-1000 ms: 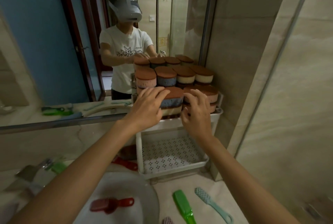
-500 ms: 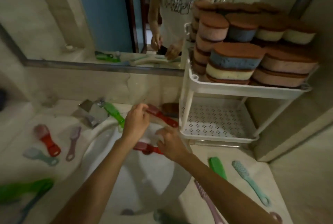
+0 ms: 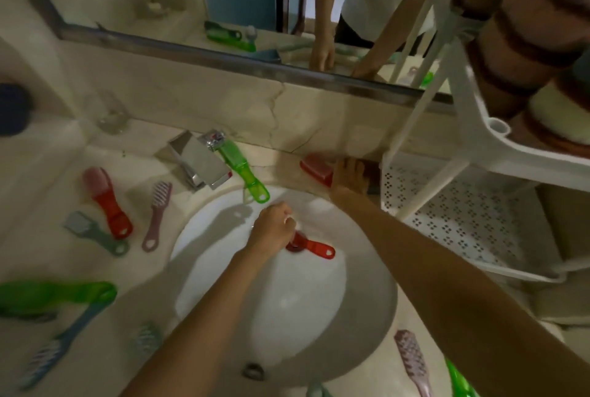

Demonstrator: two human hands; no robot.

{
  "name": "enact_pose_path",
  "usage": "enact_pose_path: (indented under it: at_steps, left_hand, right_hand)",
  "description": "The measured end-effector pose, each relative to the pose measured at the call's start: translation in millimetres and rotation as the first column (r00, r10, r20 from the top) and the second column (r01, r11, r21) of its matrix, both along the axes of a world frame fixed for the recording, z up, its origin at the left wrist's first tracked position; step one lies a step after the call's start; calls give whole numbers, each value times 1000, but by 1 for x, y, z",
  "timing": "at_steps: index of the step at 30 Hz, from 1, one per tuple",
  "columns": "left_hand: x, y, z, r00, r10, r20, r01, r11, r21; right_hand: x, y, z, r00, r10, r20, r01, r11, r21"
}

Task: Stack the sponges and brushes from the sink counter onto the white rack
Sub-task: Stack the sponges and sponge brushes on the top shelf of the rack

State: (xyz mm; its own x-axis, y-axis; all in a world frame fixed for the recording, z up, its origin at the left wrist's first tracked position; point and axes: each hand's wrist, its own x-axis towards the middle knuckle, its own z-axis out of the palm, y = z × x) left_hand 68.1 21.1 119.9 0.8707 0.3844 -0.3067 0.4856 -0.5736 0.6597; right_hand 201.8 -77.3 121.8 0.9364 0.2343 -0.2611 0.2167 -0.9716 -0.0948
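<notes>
1. The left hand [image 3: 274, 230] reaches into the white sink [image 3: 303, 310]. Its fingers are curled down around the head of a red sink brush [image 3: 314, 249], whose handle points right across the basin.
2. The right hand [image 3: 349, 176] lies at the back of the tabletop [image 3: 153, 281], just beside the white rack [image 3: 472, 115]. It covers one end of a red ledge brush [image 3: 315, 169] (I cannot tell whether the fingers close round it or only rest on it).
3. The rack's upper tier carries stacked sponges [image 3: 523, 42], brown-topped and blurred, and a perforated lower tier sits beneath.
4. A green brush [image 3: 242, 169] lies against the faucet [image 3: 198, 160], with its handle loop over the sink's rim.
5. Left of the sink, a short red brush [image 3: 107, 200], a grey-green brush [image 3: 92, 233] and a pink brush [image 3: 156, 214] lie near one another on the tabletop.
6. Nearer the camera on that side, a large green brush [image 3: 64, 296] and a blue brush [image 3: 64, 340] show only as blurs.
7. A mauve brush [image 3: 412, 361] lies on the tabletop right of the sink.
</notes>
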Motion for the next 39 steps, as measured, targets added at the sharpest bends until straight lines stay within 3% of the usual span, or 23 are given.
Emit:
enact_pose_path:
  at_steps: [5,14,20,28,36,39]
  left_hand:
    - [14,11,-6,1000,30,-3,-30,999,-34]
    - [11,9,-8,999,48,-26,-50,996,-72]
    - [1,-1,8,997,74,1,-74,996,-53]
    - [-47,1,40,967,240,87,-238,971,-38]
    - [-124,51,81,869,439,228,-453,892,8]
    - [-152,89,87,820,524,230,-534,845,-21]
  right_hand:
    - [22,2,-18,999,-33,2,33,995,-98]
    - [21,-9,-16,993,-41,109,47,997,-56]
    - [10,-8,6,985,-142,101,126,981,148]
    - [-75,-9,48,997,19,79,-54,884,464]
    - [-189,29,70,948,272,164,-316,761,567]
    - [-220,65,69,929,355,100,-339,713,614]
